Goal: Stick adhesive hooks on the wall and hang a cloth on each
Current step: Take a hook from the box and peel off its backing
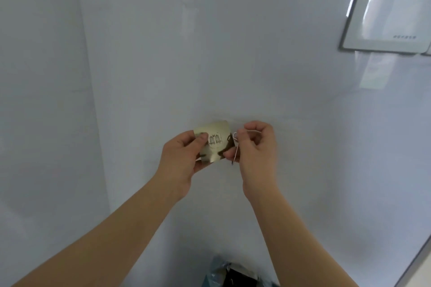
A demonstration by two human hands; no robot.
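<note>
Here, hook (pixel 236 150) pinched, right hand (pixel 256 150) fingertips (pixel 241 134)

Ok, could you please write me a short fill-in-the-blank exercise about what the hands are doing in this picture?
1. The left hand grips the gold backing sheet with its ____ on the printed face.
2. The right hand pinches a wire hook at the sheet's ____ edge.
3. At the bottom of the view, a plastic bag shows ____ the two forearms.

Missing words: thumb; right; between.
</note>
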